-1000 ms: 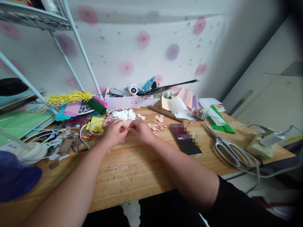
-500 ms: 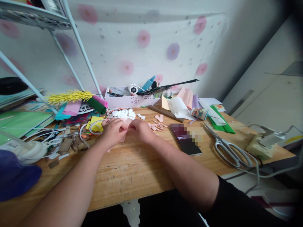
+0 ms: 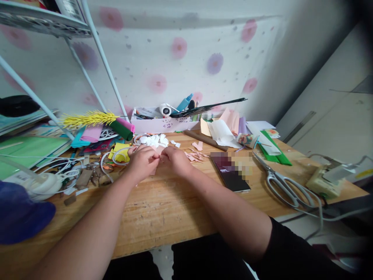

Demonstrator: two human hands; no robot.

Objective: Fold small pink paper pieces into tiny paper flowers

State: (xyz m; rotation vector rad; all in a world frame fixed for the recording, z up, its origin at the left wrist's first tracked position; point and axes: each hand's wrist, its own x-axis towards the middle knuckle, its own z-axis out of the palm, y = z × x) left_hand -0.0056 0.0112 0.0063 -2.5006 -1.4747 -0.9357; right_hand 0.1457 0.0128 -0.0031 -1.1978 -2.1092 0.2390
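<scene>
Over the middle of the wooden table point(image 3: 154, 217), my left hand point(image 3: 143, 162) and my right hand point(image 3: 176, 160) meet almost fingertip to fingertip. Both are closed in a pinch. A pale pink piece of paper point(image 3: 154, 171) shows at the fingers of my left hand, partly hidden by them. What my right fingertips pinch is too small to make out. Just behind the hands lies a heap of white pieces point(image 3: 155, 140). Cut pink strips point(image 3: 196, 156) are spread to the right of my right hand.
A phone point(image 3: 230, 173) and large scissors point(image 3: 284, 184) lie to the right, near a power socket block point(image 3: 325, 181). Behind stand a white box point(image 3: 171, 125) and a brown roll point(image 3: 205, 140). Cables point(image 3: 65, 171), a yellow spike point(image 3: 90, 119) and a blue item point(image 3: 23, 212) are left.
The whole view has shifted slightly, so things sit a little further right. Both hands stay together in nearly the same pinching pose.
</scene>
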